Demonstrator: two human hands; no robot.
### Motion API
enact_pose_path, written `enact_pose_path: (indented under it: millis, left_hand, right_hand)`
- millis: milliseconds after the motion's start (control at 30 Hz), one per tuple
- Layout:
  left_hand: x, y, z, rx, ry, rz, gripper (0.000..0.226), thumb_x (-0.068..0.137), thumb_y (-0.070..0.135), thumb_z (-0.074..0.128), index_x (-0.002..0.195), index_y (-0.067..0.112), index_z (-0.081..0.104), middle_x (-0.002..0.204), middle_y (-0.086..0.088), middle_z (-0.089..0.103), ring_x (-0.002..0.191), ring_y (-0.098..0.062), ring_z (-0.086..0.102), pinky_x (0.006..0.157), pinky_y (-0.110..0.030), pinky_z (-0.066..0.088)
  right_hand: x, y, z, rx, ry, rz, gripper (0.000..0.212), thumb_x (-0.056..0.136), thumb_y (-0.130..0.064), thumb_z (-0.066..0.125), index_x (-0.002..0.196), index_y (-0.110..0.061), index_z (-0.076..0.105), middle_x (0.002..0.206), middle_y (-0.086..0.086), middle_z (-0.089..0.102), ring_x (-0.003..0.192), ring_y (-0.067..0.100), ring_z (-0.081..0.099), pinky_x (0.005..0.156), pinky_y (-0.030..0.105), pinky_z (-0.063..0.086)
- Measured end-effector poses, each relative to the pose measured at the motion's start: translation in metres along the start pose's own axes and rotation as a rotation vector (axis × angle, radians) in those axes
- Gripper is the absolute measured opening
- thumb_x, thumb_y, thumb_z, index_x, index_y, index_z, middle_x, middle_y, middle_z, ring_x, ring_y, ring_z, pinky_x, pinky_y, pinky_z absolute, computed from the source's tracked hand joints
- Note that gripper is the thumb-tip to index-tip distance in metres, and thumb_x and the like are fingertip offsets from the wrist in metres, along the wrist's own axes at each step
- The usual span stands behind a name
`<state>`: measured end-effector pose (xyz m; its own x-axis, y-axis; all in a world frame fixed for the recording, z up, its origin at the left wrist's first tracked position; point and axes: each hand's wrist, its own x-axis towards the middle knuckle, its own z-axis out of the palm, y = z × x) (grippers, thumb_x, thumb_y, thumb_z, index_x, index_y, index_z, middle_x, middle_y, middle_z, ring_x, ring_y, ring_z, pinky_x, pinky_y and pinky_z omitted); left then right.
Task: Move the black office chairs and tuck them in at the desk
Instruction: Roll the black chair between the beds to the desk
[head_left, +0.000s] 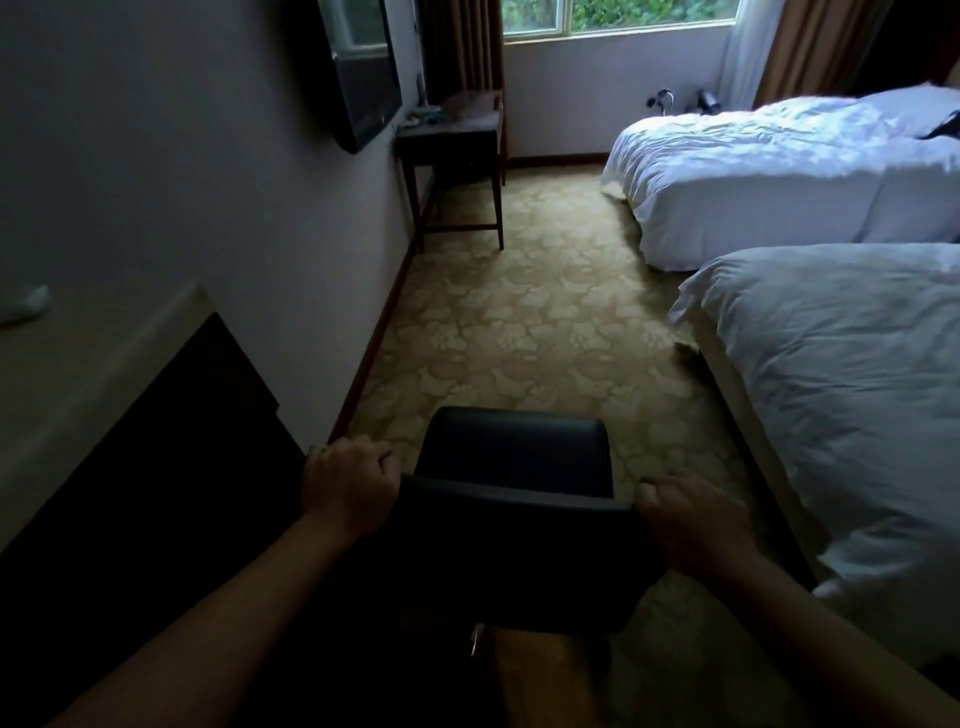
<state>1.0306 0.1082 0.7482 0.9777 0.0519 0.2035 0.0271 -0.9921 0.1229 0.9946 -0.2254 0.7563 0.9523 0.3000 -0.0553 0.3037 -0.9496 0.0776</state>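
Observation:
A black padded office chair (511, 457) stands right in front of me, low in the view, its seat pointing away toward the window. My left hand (350, 480) grips the left end of its backrest top. My right hand (693, 519) grips the right end. The chair's legs are mostly hidden in shadow below the backrest. A dark wooden desk (452, 136) stands against the left wall at the far end, by the window, with small items on its top and open space beneath it.
A dark cabinet with a pale top (104, 374) runs along the left wall beside me. A wall-mounted television (363, 73) hangs above. Two white beds (810, 171) (841, 374) fill the right side. Patterned carpet (530, 322) forms an aisle between wall and beds.

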Motion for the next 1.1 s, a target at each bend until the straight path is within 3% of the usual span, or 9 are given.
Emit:
enact_pose_path:
  millis: [67, 133, 233, 400, 500, 600, 800, 933, 1100]
  left_hand:
    - [0.019, -0.005, 0.004, -0.024, 0.012, 0.006, 0.037, 0.075, 0.031, 0.033, 0.066, 0.011, 0.063, 0.078, -0.017, 0.069, 0.073, -0.038, 0.062, 0.073, -0.041, 0.044]
    - [0.038, -0.01, 0.007, -0.015, 0.015, 0.011, 0.036, 0.076, 0.03, 0.035, 0.066, 0.012, 0.065, 0.079, -0.016, 0.07, 0.073, -0.037, 0.062, 0.073, -0.041, 0.044]
    - [0.069, -0.018, 0.014, -0.015, 0.009, 0.009, 0.032, 0.076, 0.029, 0.035, 0.06, 0.014, 0.059, 0.075, -0.016, 0.069, 0.071, -0.037, 0.062, 0.075, -0.042, 0.044]
    - [0.132, -0.023, 0.028, -0.042, 0.04, 0.035, 0.031, 0.076, 0.031, 0.034, 0.057, 0.016, 0.054, 0.07, -0.013, 0.068, 0.069, -0.035, 0.061, 0.074, -0.04, 0.04]
    - [0.172, -0.022, 0.038, -0.048, 0.057, 0.083, 0.03, 0.077, 0.03, 0.035, 0.058, 0.017, 0.055, 0.073, -0.014, 0.069, 0.07, -0.036, 0.061, 0.076, -0.041, 0.041]
    - [0.212, -0.02, 0.053, -0.043, 0.08, 0.123, 0.04, 0.078, 0.03, 0.035, 0.068, 0.011, 0.069, 0.077, -0.014, 0.07, 0.071, -0.035, 0.062, 0.077, -0.041, 0.041]
    - [0.313, -0.006, 0.072, -0.053, 0.044, 0.15, 0.042, 0.079, 0.03, 0.03, 0.071, 0.011, 0.067, 0.083, -0.013, 0.069, 0.078, -0.035, 0.061, 0.082, -0.042, 0.039]
    - [0.373, 0.004, 0.085, -0.054, 0.047, 0.173, 0.045, 0.078, 0.031, 0.027, 0.07, 0.01, 0.066, 0.084, -0.015, 0.07, 0.078, -0.035, 0.061, 0.083, -0.042, 0.039]
    - [0.456, 0.019, 0.101, 0.021, -0.007, 0.216, 0.048, 0.079, 0.029, 0.022, 0.074, 0.009, 0.064, 0.091, -0.016, 0.069, 0.085, -0.035, 0.06, 0.085, -0.041, 0.042]
  right_hand:
    - [0.015, 0.005, 0.003, 0.032, 0.03, 0.001, 0.017, 0.093, -0.024, 0.046, 0.1, -0.015, 0.059, 0.108, 0.005, 0.063, 0.1, 0.028, 0.063, 0.061, 0.028, 0.034]
    - [0.03, 0.004, -0.001, -0.005, 0.051, -0.063, 0.012, 0.078, -0.023, 0.068, 0.08, -0.013, 0.062, 0.084, 0.007, 0.067, 0.075, 0.029, 0.067, 0.048, 0.022, 0.025]
    - [0.058, 0.006, 0.003, -0.01, 0.065, -0.015, 0.039, 0.035, -0.01, 0.088, 0.047, -0.011, 0.051, 0.044, 0.005, 0.051, 0.032, 0.025, 0.049, 0.048, 0.014, -0.002]
    - [0.106, 0.014, 0.0, -0.107, 0.098, 0.004, 0.03, 0.047, -0.011, 0.085, 0.055, -0.008, 0.057, 0.048, 0.008, 0.054, 0.035, 0.027, 0.05, 0.042, 0.018, 0.013]
    - [0.139, 0.021, -0.004, -0.087, 0.094, 0.068, 0.012, 0.081, -0.022, 0.068, 0.079, -0.011, 0.063, 0.075, 0.008, 0.065, 0.063, 0.029, 0.063, 0.048, 0.028, 0.032]
    - [0.173, 0.029, -0.004, 0.084, 0.083, 0.243, 0.023, 0.1, -0.026, 0.035, 0.092, -0.018, 0.055, 0.089, 0.006, 0.06, 0.09, 0.027, 0.064, 0.064, 0.03, 0.037]
    - [0.265, 0.067, -0.006, 0.424, 0.067, 0.501, 0.031, 0.096, -0.027, 0.037, 0.069, -0.021, 0.052, 0.069, 0.0, 0.047, 0.054, 0.007, 0.035, 0.053, 0.028, 0.026]
    - [0.32, 0.095, 0.006, 0.325, 0.046, 0.488, 0.035, 0.095, -0.032, 0.031, 0.062, -0.024, 0.038, 0.075, -0.001, 0.046, 0.061, 0.016, 0.046, 0.056, 0.027, 0.028]
    - [0.394, 0.127, 0.004, 0.279, 0.041, 0.52, 0.036, 0.094, -0.037, 0.023, 0.082, -0.02, 0.052, 0.083, 0.007, 0.057, 0.089, 0.033, 0.063, 0.068, 0.033, 0.04]
